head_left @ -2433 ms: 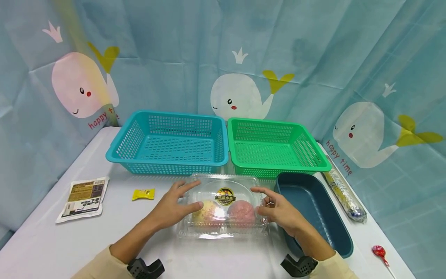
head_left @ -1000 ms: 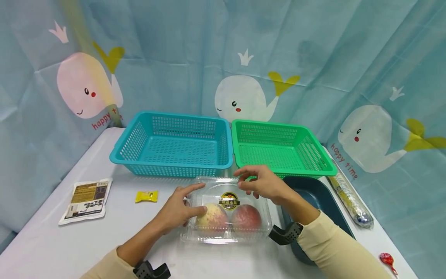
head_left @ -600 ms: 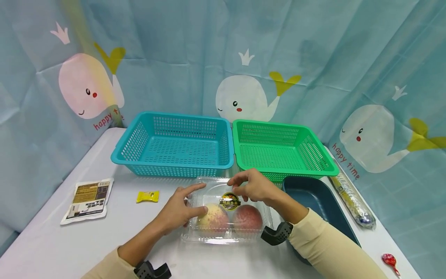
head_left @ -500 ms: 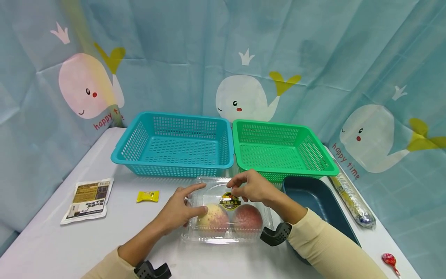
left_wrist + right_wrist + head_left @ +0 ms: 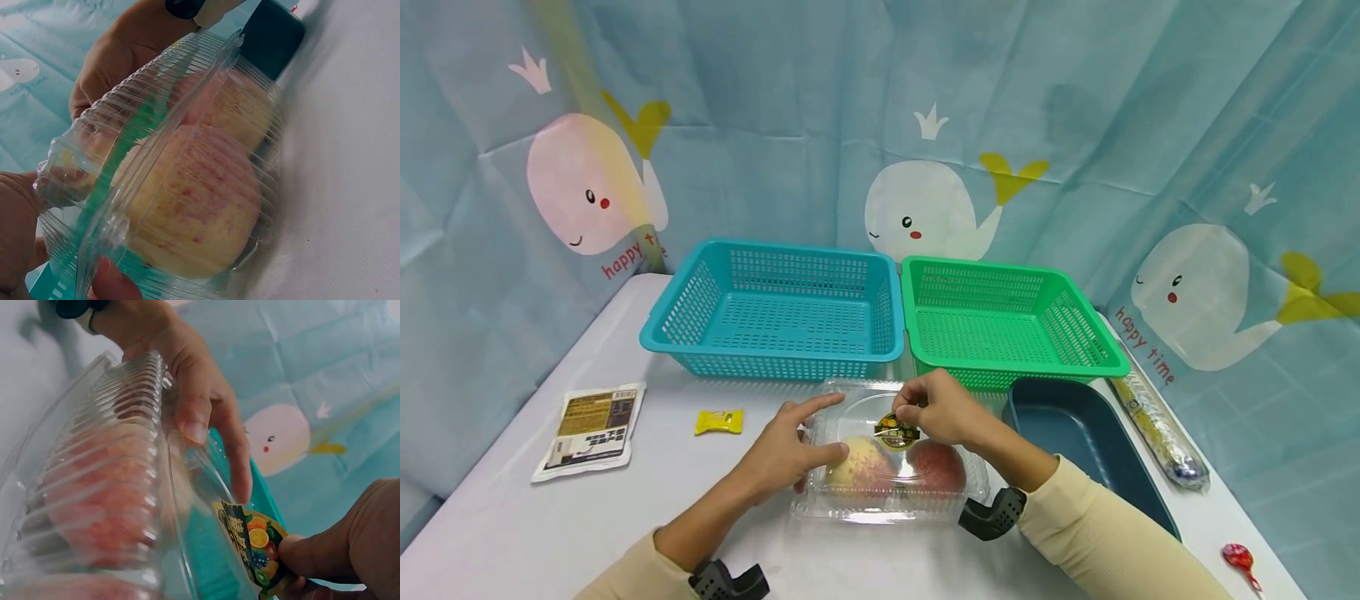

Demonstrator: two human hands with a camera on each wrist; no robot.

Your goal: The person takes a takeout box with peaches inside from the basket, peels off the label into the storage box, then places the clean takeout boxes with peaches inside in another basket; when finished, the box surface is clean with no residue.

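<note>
left hand (image 5: 788, 447) gripping clear box (image 5: 880, 514), right hand (image 5: 942, 408) pinching sticker (image 5: 896, 437) atop it; any jerky pull would be risking a tear.

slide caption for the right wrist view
Right hand pinching a fruit-printed sticker on a clear box of peaches, left hand touching the box.

The head view looks forward and down across the table (image 5: 662, 517); the left wrist view faces rightward and the right wrist view leftward, both tilted sideways and close to the clear box (image 5: 891, 469) (which all three share).
</note>
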